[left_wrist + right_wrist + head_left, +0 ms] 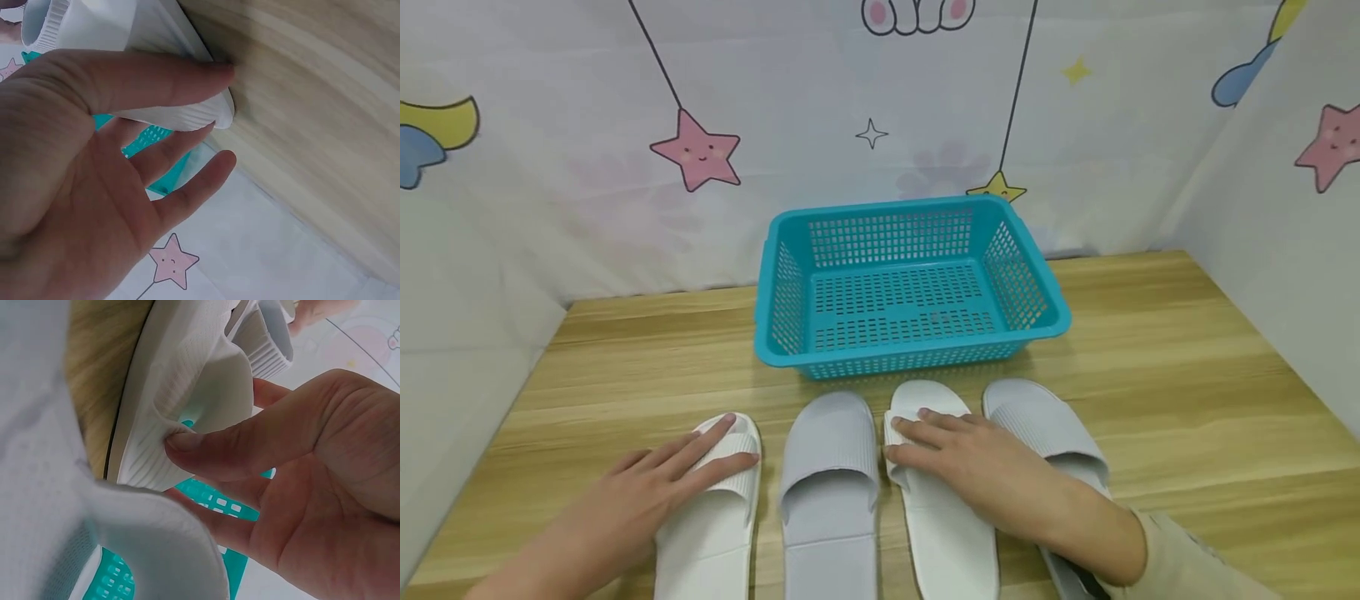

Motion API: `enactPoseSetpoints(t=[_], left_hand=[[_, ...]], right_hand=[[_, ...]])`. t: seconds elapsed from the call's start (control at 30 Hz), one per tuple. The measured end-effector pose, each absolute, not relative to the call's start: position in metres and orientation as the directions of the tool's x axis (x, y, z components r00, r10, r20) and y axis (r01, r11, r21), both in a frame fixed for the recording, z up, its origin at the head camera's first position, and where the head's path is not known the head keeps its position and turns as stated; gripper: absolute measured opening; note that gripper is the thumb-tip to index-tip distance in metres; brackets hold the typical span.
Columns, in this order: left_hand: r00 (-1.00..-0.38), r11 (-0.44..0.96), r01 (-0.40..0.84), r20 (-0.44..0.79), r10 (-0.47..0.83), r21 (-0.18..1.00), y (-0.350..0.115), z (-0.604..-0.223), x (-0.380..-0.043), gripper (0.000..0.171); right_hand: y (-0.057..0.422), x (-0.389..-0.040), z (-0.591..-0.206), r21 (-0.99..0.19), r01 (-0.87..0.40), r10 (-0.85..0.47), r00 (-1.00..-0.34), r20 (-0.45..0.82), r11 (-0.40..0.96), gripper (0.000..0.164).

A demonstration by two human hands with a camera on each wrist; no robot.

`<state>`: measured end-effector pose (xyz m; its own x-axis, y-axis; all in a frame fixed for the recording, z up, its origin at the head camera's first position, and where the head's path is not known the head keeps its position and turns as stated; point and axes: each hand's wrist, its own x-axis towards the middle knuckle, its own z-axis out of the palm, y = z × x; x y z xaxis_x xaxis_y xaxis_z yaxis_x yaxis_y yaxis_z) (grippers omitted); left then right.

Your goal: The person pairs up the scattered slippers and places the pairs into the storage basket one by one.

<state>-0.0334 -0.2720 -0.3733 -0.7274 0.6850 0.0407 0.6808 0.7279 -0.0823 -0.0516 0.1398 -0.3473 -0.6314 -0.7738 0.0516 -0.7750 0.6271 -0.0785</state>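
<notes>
Head view: your left hand and right hand, apart, rest loosely extended on ribbed-strap white slippers (grey slippers alongside), lower frame; a slotted teal basket sits centre.

Wooden tabletop, star-printed white backdrop

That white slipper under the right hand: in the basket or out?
Out: in the head view, the white slipper lies on the table, in front of the basket.
</notes>
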Motion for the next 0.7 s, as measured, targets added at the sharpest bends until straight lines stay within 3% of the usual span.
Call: enactPoseSetpoints(t=[0.47, 0.7], left_hand=[[-0.773, 0.772, 0.634, -0.077, 0.630, -0.048, -0.282, -0.364, -0.035, 0.116], [-0.740, 0.740, 0.669, 0.036, 0.672, -0.076, -0.289, -0.362, -0.035, 0.117]], right_hand=[[0.138, -0.052, -0.346, -0.101, -0.772, -0.774, -0.633, 0.024, 0.628, 0.060], [0.137, -0.052, -0.347, -0.108, -0.775, -0.776, -0.629, 0.039, 0.623, 0.061]])
